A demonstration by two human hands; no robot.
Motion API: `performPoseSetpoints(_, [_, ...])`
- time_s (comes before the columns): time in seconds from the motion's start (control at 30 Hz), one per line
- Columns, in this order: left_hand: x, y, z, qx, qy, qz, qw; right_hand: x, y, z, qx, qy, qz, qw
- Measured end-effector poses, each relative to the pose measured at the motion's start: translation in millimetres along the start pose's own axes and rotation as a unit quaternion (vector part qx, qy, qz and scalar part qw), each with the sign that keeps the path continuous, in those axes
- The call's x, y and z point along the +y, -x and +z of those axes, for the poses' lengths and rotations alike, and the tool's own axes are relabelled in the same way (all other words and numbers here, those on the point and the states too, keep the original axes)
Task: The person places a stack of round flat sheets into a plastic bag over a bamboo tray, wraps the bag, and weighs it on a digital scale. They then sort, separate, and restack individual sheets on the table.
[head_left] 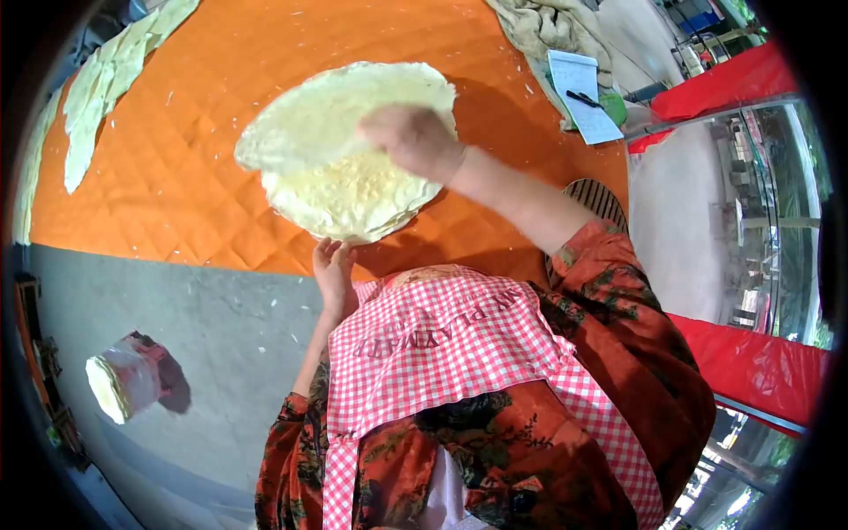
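Note:
A stack of thin, round, pale flatbreads point(353, 199) lies on the orange cloth. Its top sheet point(309, 115) sits off-centre toward the far side, and the yellowish, spotted surface beneath shows nearer me. Over the middle of the stack my right hand point(413, 140) is blurred, its fingers curled in. Anything within those fingers is hidden. At the near rim of the stack, my left hand point(334, 269) has its thumb and fingertips bent together on the flatbread edge.
Pale sheets point(110, 79) hang over the cloth's far left edge. A notepad with a pen point(583, 99) and a crumpled cloth point(561, 31) lie at the far right. A slatted round object point(596, 201) is by my right elbow. On the grey floor stands a clear-wrapped bundle point(128, 375).

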State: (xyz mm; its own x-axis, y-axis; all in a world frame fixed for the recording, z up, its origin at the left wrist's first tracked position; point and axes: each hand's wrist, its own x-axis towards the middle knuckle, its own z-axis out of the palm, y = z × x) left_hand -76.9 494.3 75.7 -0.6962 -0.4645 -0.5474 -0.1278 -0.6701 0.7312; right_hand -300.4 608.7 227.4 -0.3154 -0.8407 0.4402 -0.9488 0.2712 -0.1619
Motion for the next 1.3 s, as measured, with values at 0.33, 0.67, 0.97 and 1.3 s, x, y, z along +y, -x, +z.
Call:
performPoseSetpoints(0.33, [8,6,8,0.029,0.057,0.021,0.998,8,118,126,-0.148,-0.03,0.034,0.988])
performPoseSetpoints(0.67, [22,10,16,0.038,0.076,0.032,0.996,3,116,105,-0.191,-0.034,0.017,0.981])
performPoseSetpoints(0.97, [2,11,9,0.022,0.115,-0.041,0.992,-4,115,117,-0.162,-0.029,0.06,0.985])
performPoseSetpoints(1.3, [6,10,30,-0.037,0.093,-0.047,0.994,40,-3,0,0.04,-0.054,0.001,0.998])
